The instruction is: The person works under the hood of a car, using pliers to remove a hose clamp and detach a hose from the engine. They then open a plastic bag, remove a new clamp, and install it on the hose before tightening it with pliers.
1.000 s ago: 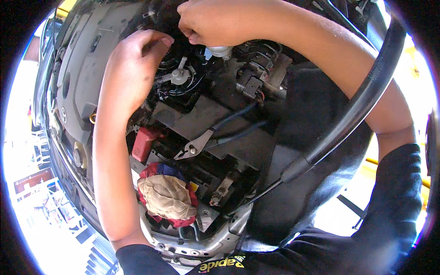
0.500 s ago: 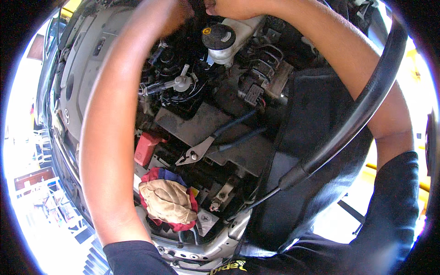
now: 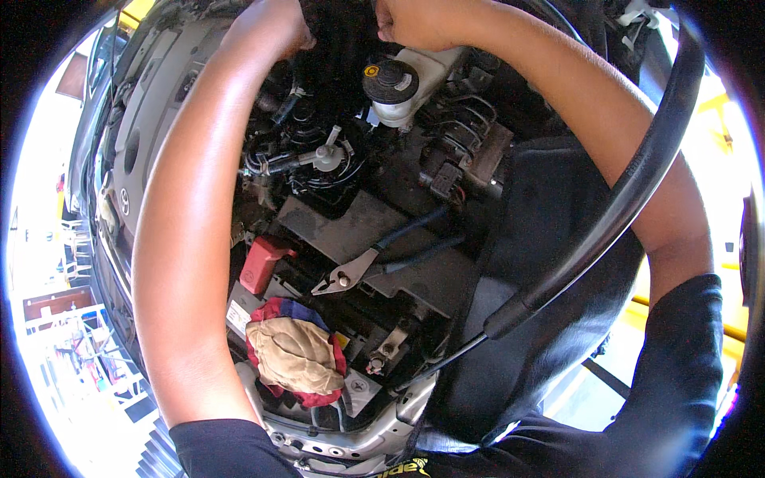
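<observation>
Glaring daylight washes out the workshop [image 3: 72,350] around a car's open engine bay [image 3: 402,179]. Both bare hands reach past a white reservoir [image 3: 394,114] with a black cap [image 3: 390,82]: the left hand [image 3: 275,28] is up and to its left, the right hand [image 3: 414,24] just above it. Fingers on both are curled, but I cannot tell whether either grip pinches anything, since the fingertips run into deep shadow.

Below and left of the reservoir sits a pale fitting [image 3: 327,158] among dark hoses; below and right, a metal block [image 3: 484,155] beside looped pipes. Well below the reservoir lie pliers [image 3: 344,280], handles spread, then a red cover [image 3: 261,263] and a bundle of beige, red and blue cloth [image 3: 295,358]. Right of the reservoir, a thick black tube [image 3: 590,247] crosses in front of the right forearm, hiding part of it.

One second ago the right hand covered much of the reservoir; now its cap shows, and the left hand is farther from the fitting. Pliers and cloth lie as before.

Under the pliers is a dusty dark panel [image 3: 339,227]. A black sheet [image 3: 526,199] drapes the reservoir's right, a grey engine cover [image 3: 159,88] fills its left.
</observation>
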Action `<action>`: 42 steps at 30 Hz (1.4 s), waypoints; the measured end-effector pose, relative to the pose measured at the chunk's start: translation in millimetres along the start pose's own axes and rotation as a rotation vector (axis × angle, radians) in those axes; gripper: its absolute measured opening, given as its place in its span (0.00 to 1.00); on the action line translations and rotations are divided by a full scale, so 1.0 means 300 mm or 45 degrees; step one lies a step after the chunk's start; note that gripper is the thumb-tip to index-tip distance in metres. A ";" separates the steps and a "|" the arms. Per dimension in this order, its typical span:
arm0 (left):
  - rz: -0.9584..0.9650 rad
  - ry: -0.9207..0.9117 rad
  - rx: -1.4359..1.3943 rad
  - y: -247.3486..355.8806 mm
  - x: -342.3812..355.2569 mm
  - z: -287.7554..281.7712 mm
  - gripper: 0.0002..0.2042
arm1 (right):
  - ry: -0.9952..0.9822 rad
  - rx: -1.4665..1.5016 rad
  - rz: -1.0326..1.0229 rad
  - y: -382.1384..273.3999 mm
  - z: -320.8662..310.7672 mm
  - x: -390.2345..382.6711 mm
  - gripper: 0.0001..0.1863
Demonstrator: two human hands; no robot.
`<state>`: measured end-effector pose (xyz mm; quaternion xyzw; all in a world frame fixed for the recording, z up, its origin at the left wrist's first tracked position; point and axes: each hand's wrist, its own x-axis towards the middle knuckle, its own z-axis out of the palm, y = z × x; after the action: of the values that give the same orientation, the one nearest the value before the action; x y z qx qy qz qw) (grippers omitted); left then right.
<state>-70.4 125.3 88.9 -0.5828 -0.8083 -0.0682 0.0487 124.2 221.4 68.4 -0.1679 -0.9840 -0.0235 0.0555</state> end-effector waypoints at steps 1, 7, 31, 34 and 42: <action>-0.027 -0.060 -0.054 -0.024 -0.003 -0.017 0.17 | 0.022 0.067 0.041 -0.001 0.001 -0.003 0.15; -0.253 -0.483 -0.359 -0.156 -0.117 -0.045 0.21 | -0.031 0.125 0.103 -0.018 -0.021 -0.013 0.14; 0.052 -0.207 -1.155 -0.119 -0.033 0.088 0.21 | -0.295 1.613 0.282 -0.117 0.031 0.018 0.18; 0.026 -0.177 -1.043 -0.125 -0.100 0.054 0.19 | -0.303 1.164 0.266 -0.140 -0.013 -0.029 0.20; 0.097 -0.397 -0.758 -0.151 -0.231 0.002 0.16 | -0.299 0.626 0.036 -0.245 -0.040 -0.063 0.23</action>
<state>-91.3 46.4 74.9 -0.6048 -0.7281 -0.2094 -0.2454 118.8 145.2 76.2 -0.1648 -0.9574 0.2365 -0.0198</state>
